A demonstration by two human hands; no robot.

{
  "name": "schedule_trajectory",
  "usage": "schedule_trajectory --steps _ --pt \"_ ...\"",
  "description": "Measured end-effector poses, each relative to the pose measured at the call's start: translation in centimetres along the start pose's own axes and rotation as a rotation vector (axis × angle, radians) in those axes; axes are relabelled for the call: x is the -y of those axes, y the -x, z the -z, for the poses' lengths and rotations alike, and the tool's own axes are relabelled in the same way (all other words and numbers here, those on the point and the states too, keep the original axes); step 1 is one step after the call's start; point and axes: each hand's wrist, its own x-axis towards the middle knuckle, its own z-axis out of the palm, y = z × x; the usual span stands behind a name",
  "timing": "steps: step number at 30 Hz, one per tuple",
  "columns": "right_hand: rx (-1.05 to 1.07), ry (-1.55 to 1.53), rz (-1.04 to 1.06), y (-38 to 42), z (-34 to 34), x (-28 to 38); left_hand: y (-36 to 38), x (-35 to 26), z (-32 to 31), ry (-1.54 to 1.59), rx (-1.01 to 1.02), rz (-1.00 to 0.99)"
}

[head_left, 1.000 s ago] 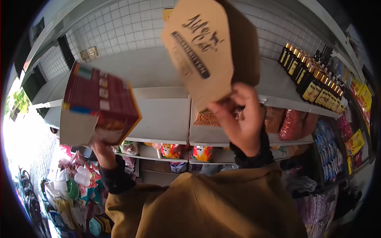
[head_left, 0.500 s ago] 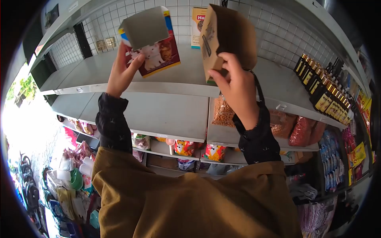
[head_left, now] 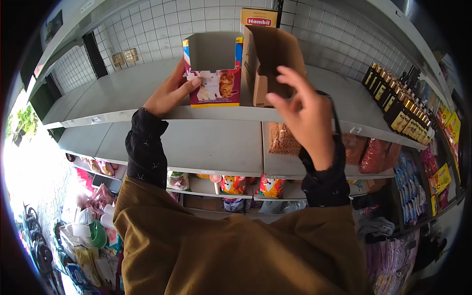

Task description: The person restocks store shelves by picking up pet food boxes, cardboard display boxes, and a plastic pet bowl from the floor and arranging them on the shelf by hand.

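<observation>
My left hand (head_left: pixel 169 94) grips a small open-topped display box (head_left: pixel 215 88) by its left side, thumb across the front. The box is maroon with pictures of white animals and an orange cat, and it is upright at the shelf's front edge. Beside it, on the right, a plain brown cardboard box (head_left: pixel 261 88) stands upright with its cut-out front facing me. My right hand (head_left: pixel 307 110) is in front of that box's right part, thumb and fingers apart, holding nothing. Behind the brown box shows the top of a yellow Hambil box (head_left: pixel 258 18).
A grey metal shelf (head_left: pixel 132 88) runs across, backed by a white wire grid (head_left: pixel 162 29). Rows of gold-capped bottles (head_left: pixel 400 105) stand at the right. Lower shelves hold bags of brown pellets (head_left: pixel 283 137), red bags (head_left: pixel 373 158) and colourful packets (head_left: pixel 271 187).
Both boxes have come down onto the upper shelf, now upright side by side. The maroon box moved right and straightened. My right hand has let go of the brown box.
</observation>
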Motion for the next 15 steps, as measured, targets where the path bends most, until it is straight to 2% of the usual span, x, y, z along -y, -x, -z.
schedule_trajectory --steps 2,5,7,10,15 --pt "-0.098 0.108 -0.027 0.5 1.5 -0.2 -0.1 0.0 0.1 0.0 0.008 0.023" --pt "-0.135 0.103 0.0 0.8 1.6 -3.5 -0.1 0.1 -0.1 -0.003 0.028 0.069" --pt "-0.158 0.104 0.014 1.1 1.1 -4.4 -0.3 0.1 -0.5 0.031 0.052 0.021" --pt "-0.032 -0.21 -0.147 1.3 0.6 -4.8 -0.8 0.4 -0.6 0.022 0.076 -0.028" --pt "0.042 -0.279 -0.222 1.1 0.9 -3.9 -1.4 0.6 -0.9 -0.021 0.091 -0.031"
